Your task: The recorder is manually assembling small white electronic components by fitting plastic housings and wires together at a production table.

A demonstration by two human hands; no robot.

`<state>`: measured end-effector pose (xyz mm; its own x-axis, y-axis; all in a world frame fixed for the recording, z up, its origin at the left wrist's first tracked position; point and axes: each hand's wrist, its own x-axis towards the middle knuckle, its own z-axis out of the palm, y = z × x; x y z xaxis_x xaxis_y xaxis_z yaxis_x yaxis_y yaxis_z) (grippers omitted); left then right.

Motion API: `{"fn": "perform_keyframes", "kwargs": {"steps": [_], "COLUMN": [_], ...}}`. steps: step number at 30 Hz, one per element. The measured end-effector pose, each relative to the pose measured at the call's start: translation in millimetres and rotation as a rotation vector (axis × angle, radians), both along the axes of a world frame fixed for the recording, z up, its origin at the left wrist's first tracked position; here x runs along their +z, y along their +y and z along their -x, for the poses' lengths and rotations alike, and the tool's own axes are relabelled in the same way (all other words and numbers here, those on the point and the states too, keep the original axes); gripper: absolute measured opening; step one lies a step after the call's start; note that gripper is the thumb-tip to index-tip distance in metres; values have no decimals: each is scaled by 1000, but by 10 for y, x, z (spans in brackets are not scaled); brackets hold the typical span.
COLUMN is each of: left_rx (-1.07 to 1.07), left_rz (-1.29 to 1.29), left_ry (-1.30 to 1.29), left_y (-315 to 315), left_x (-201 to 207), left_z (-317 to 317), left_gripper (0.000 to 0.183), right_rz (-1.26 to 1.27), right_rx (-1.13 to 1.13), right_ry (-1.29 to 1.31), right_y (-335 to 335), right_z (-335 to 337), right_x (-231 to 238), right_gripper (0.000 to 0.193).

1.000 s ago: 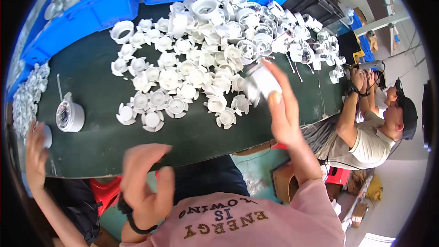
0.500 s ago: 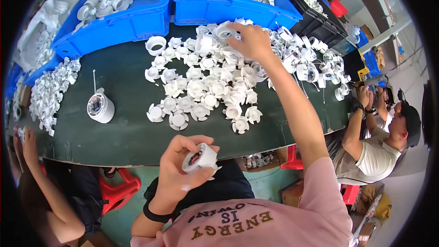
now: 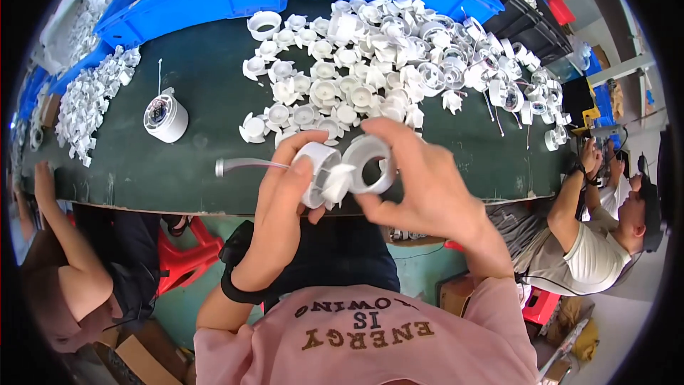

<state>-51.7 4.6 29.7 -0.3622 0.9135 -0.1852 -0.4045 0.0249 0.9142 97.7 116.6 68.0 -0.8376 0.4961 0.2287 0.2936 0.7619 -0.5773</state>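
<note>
Two hands in head view, both loaded, on the near side of the fan pile (image 3: 328, 93). Left hand (image 3: 280, 196): fingers wrapped round a white housing (image 3: 311, 171), fan blades (image 3: 338, 184) poking out its right end, cable (image 3: 246, 163) running out left. Right hand (image 3: 431, 182): fingers gripping a white ring (image 3: 360, 151) just beside the blades; can't tell if touching. On the table (image 3: 214, 114), left of the pile: round unit (image 3: 169, 120), small-piece heap (image 3: 96, 103) farther left. Wired parts (image 3: 509, 93) right of pile.
</note>
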Motion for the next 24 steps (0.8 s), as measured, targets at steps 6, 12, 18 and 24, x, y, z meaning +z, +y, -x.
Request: {"fn": "perform_keyframes", "kwargs": {"steps": [6, 12, 18, 24], "left_rx": [-103, 13, -80, -80], "left_rz": [56, -59, -99, -181], "left_ry": [218, 321, 431, 577], "left_y": [4, 103, 151, 146], "left_x": [-50, -67, -49, -84], "left_z": [-62, -240, -388, -446], "left_gripper": [31, 43, 47, 45], "right_rz": [519, 321, 194, 182], "right_rx": [116, 80, 19, 14], "right_ry": [353, 453, 529, 538], "right_y": [-164, -248, -325, -380], "right_z": [-223, -418, -436, -461], "right_x": [-326, -465, -527, -615], "right_gripper": [62, 57, 60, 61]}}
